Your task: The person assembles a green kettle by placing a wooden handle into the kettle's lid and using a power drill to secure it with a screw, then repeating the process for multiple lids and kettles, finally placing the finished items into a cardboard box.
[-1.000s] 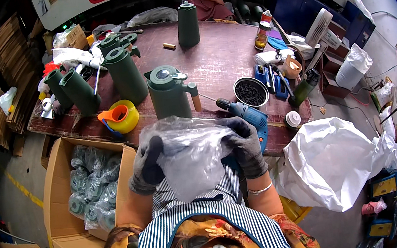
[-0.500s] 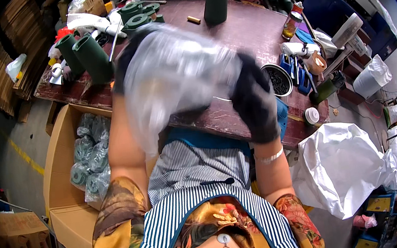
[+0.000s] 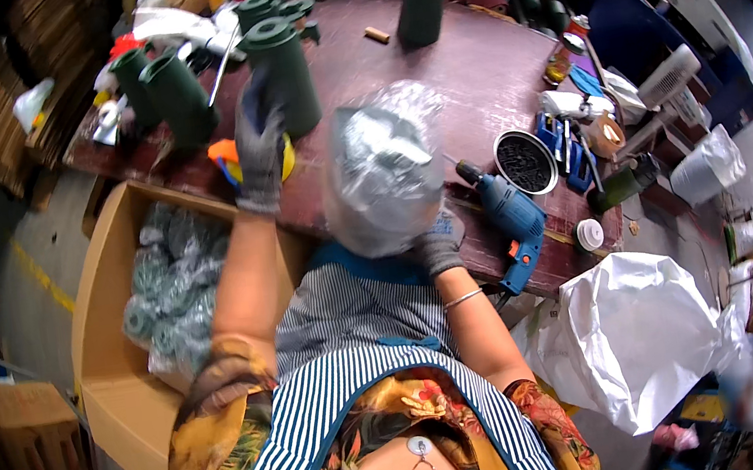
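A clear plastic bag (image 3: pixel 382 206) with a dark green piece inside hangs in front of me. My right hand (image 3: pixel 440 240), in a grey glove, grips its lower right side; the bag hides some of the fingers. Further left, my gloved left hand (image 3: pixel 261 150) reaches up against the left side of a dark green hollow cylinder (image 3: pixel 285 85) that stands upright on the table. Its fingers point away from me but are blurred and partly hidden, so whether they grip the cylinder is unclear. An orange, blue and yellow object (image 3: pixel 228 157) lies beside that hand.
On the dark red table (image 3: pixel 351 39) stand more green cylinders (image 3: pixel 178 99) and another green piece (image 3: pixel 422 5). A blue power drill (image 3: pixel 508 208) lies near a bowl of black bits (image 3: pixel 527 161). A cardboard box (image 3: pixel 105 337) holds bagged green parts; a white sack (image 3: pixel 642 333) sits at right.
My hands have moved apart. The bag, formerly spread between both hands, now surrounds a green piece and is in my right hand only. My left hand has come to the green cylinder.
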Action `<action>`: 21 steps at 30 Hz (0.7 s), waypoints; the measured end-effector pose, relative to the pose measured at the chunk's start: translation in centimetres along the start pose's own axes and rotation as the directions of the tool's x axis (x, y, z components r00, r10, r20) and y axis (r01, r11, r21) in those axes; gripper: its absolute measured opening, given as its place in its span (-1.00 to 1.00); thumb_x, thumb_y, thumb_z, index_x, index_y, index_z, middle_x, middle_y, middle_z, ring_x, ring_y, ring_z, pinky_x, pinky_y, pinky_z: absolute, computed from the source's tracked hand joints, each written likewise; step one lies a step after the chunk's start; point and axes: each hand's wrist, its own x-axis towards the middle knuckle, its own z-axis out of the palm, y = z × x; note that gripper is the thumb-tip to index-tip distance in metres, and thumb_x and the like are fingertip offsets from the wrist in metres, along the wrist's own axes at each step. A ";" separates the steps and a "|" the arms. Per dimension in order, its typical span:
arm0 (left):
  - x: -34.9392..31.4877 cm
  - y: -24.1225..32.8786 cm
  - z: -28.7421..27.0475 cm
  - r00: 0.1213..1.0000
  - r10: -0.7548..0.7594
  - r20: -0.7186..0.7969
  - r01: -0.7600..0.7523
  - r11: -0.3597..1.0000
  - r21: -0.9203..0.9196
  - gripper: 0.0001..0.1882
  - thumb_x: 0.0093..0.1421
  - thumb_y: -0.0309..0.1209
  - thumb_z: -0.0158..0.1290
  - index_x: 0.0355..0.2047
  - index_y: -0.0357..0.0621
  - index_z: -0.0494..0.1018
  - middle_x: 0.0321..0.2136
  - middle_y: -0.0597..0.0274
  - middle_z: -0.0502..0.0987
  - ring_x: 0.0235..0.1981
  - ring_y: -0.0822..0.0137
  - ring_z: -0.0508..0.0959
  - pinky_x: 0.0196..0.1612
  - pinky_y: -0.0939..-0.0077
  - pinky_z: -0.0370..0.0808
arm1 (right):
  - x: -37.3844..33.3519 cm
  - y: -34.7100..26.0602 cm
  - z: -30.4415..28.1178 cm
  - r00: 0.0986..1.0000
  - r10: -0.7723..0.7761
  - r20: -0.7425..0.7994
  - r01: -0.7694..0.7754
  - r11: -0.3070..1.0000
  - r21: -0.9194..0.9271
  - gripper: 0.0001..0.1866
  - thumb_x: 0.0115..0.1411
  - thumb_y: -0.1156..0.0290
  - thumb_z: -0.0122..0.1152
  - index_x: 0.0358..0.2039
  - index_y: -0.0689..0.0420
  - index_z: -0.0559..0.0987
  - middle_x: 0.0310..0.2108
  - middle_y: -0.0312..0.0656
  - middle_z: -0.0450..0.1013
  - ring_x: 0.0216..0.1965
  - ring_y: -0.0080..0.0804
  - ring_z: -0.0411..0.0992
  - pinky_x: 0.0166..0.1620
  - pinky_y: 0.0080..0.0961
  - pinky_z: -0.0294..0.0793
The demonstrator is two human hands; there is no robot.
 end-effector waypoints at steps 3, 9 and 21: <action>1.4 9.5 7.1 0.551 0.220 0.805 -0.531 0.837 0.135 -0.27 -0.04 -0.21 0.39 0.16 -0.08 0.44 0.10 0.14 0.52 0.12 0.13 0.48 0.20 0.22 0.41 | -0.2 0.6 0.8 0.998 -0.033 0.059 0.035 0.999 -0.035 -0.41 0.22 -0.03 0.15 0.14 0.07 0.41 0.14 0.04 0.42 -0.24 -0.08 0.61 -0.23 -0.17 0.61; -1.0 13.7 11.3 0.339 -0.408 0.848 -0.570 0.629 0.530 -0.74 -0.34 -0.26 0.36 -0.51 0.18 0.72 -0.52 0.22 0.65 -0.39 0.22 0.64 -0.35 0.27 0.53 | -0.6 5.7 2.2 0.997 -0.027 -0.072 0.038 0.986 0.160 -0.27 0.18 -0.14 0.18 0.24 0.04 0.37 0.12 0.05 0.46 -0.06 0.00 0.54 -0.03 -0.14 0.53; -16.6 39.9 -33.5 0.803 0.278 -0.526 0.412 0.378 0.829 -0.62 0.18 -0.56 0.17 0.02 -0.09 0.54 -0.10 0.15 0.63 -0.04 0.31 0.59 0.04 0.37 0.57 | -4.4 -7.8 0.1 0.740 -0.655 -0.153 0.588 0.519 0.620 -0.54 0.31 0.55 0.00 0.22 0.30 0.39 0.11 -0.01 0.48 0.11 -0.24 0.49 0.15 -0.40 0.45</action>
